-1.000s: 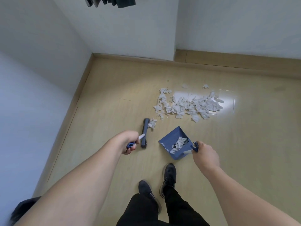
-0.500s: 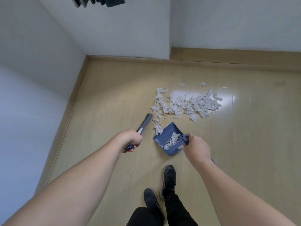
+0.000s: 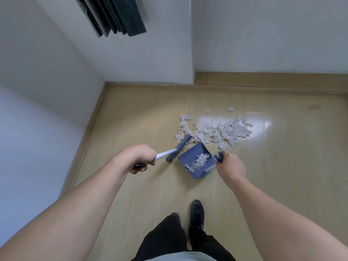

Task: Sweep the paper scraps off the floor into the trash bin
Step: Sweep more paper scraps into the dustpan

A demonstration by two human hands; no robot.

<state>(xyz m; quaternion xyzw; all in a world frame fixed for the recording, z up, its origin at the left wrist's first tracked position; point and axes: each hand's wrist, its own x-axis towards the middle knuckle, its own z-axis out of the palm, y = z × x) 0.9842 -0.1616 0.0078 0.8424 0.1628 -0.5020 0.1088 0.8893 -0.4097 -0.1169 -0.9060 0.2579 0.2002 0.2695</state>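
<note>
Blue dustpan waits just under the paper scraps — we're mid-sweep.
Our left hand wraps the brush handle, bristles at the pile's edge; our right hand grips the pan's handle, mouth tilted toward the scraps — no bin visible.

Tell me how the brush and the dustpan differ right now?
The brush is long and narrow; the dustpan is a broad, flat scoop. The brush carries no paper, while the dustpan already holds some scraps. The left hand grips the brush by its white handle; the right hand holds the dustpan by its handle. Both are dark blue and sit beside the paper pile.
</note>
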